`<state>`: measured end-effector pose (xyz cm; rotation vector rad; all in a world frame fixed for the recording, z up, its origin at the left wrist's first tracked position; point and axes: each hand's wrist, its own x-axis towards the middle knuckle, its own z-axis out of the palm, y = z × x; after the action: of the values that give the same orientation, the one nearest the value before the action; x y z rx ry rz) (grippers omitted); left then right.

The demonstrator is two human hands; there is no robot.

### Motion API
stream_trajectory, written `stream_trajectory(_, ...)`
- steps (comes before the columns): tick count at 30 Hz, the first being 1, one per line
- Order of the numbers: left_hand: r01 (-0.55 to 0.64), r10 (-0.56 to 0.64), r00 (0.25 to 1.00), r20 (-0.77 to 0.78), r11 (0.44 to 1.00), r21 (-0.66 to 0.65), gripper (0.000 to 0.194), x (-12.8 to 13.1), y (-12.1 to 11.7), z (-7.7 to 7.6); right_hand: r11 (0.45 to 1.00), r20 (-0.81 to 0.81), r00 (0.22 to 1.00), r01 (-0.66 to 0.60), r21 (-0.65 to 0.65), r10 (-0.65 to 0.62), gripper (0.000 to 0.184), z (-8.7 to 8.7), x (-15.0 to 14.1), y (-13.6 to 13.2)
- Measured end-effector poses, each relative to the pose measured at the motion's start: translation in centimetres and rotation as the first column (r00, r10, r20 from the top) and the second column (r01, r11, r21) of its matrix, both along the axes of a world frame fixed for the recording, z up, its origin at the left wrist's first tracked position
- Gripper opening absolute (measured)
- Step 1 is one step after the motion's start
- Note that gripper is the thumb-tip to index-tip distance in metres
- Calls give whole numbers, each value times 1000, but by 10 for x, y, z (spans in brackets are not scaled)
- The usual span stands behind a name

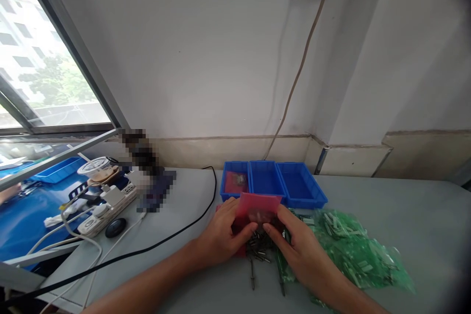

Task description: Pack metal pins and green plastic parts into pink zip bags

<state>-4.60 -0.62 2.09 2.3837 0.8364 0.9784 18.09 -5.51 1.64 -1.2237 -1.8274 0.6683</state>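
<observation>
Left hand (221,231), right hand (302,246) pinch red bag (259,203).

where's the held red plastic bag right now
In the head view, the red plastic bag is just right of centre, between the left hand and right hand, in front of the blue bins.

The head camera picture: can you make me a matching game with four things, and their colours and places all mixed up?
Things:
1. Three bins
2. Little bag
3. Big bags
4. Power strip

Clues:
A. white, with plugs in it
B. green, lying beside the right hand
C. blue, by the wall
D. pink, held by the left hand and right hand

Right pairs: 1-C, 2-D, 3-B, 4-A
</observation>
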Motion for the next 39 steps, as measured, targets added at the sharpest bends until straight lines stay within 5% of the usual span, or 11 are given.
stream_trajectory(17,-18,19,999,-27,999,48,29,0,2,-10,996,-20,997,80,34,-79,23,4,-1,-2)
stream_trajectory(39,-28,18,993,115,996,88,20,1,-1,6,995,-283,958,28,-98,-55,38,15,0,0)
